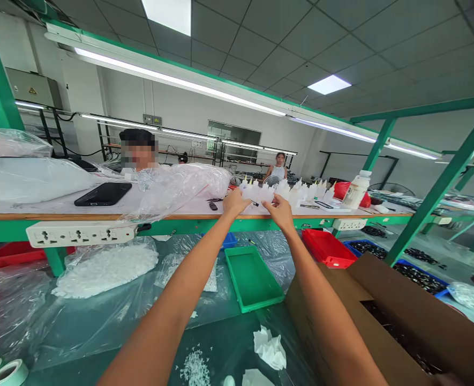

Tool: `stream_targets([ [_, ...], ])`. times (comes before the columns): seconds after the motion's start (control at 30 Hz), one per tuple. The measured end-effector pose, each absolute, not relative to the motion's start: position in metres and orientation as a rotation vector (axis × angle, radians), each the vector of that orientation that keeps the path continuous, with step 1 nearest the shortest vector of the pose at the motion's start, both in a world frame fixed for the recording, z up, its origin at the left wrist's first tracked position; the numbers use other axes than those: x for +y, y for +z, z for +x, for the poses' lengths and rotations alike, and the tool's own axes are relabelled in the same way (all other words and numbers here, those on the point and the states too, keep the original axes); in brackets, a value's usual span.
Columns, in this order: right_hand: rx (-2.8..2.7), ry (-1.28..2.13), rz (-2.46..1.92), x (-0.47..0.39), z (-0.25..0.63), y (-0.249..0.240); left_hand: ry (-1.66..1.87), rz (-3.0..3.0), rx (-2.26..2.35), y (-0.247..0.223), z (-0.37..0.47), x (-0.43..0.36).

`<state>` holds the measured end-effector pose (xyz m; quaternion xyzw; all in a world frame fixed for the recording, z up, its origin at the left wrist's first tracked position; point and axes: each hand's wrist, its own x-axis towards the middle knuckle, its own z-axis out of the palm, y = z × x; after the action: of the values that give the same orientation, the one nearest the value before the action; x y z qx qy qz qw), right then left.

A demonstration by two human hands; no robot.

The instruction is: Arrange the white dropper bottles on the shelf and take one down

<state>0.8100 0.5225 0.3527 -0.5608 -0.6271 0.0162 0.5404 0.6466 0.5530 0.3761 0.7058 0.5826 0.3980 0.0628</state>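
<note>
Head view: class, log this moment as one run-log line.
left hand: on small white bottles | right hand: on same row | place: raised shelf | below: green tray, cardboard box

I see both arms stretched out to the raised shelf (220,214). My left hand (235,202) and right hand (280,210) touch a cluster of small white nozzle bottles (285,190) standing there; the grip itself is too small to make out. Below lie a green tray (253,279), a red bin (327,247) and an open cardboard box (401,316). 2 people sit across the shelf.
</note>
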Motion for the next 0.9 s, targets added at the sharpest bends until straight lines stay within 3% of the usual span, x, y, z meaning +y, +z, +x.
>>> stream_targets([
  [0.9, -1.323, -0.065, -1.318, 0.513, 0.792, 0.343, 1.330, 2.057, 1.676, 0.380, 0.637, 0.518],
])
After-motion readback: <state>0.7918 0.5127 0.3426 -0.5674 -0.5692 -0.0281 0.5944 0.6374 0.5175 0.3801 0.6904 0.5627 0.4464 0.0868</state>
